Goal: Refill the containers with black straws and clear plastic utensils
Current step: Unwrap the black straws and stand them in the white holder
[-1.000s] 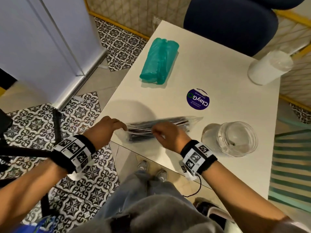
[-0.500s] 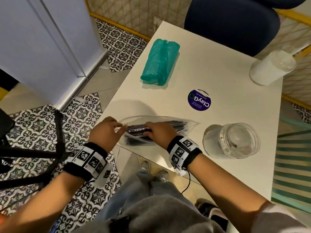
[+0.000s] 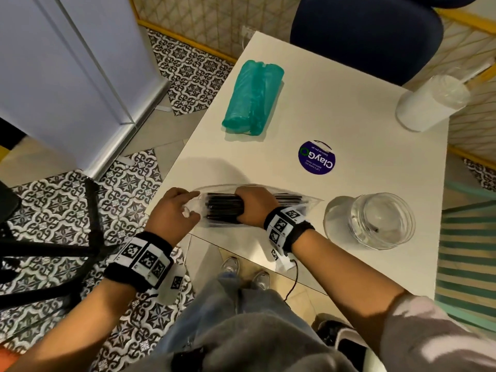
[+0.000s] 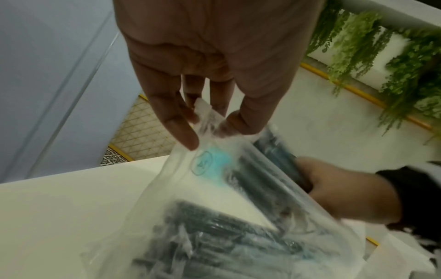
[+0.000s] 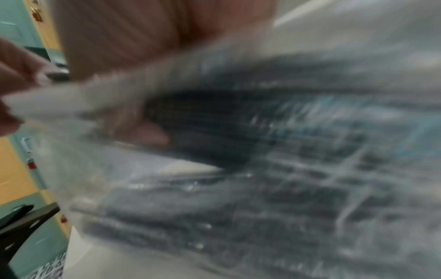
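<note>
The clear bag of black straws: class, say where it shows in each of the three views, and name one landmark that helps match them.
Head: clear bag of black straws at the table's near edge, between both hands.
Left wrist: bag fills the lower middle; left hand pinches its top edge.
Right wrist: bag fills most of the blurred frame.
Shared landmark: right hand gripping the straws, also seen from the left wrist.

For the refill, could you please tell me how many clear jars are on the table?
1: the clear jar stands on the table near its front right edge, beside the bag of black straws. Others may sit outside the view.
</note>
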`<state>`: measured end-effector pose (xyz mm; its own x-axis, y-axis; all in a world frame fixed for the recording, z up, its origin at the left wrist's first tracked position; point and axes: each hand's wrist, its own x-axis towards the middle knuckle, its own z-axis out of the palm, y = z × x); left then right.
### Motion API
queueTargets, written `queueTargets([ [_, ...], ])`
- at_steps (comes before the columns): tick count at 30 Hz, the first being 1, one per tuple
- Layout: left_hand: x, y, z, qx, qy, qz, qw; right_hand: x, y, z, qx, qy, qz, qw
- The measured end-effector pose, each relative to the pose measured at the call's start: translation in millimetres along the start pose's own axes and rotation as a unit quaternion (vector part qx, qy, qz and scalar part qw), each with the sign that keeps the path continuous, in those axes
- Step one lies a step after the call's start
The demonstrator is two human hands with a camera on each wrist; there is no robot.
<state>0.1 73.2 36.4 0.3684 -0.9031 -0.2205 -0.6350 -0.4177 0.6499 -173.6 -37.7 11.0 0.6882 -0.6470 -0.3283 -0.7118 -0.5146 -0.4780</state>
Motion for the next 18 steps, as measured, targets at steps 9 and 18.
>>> queueTargets([
  [9, 28, 15, 14, -0.043, -0.036, 0.039, 0.998, -61, -8, -89, 0.353, 0.209, 0.064, 0.910],
  [18, 46, 46, 56, -0.047, -0.035, 0.014, 0.998, -165, 23, -182, 0.470, 0.503, 0.022, 0.725],
])
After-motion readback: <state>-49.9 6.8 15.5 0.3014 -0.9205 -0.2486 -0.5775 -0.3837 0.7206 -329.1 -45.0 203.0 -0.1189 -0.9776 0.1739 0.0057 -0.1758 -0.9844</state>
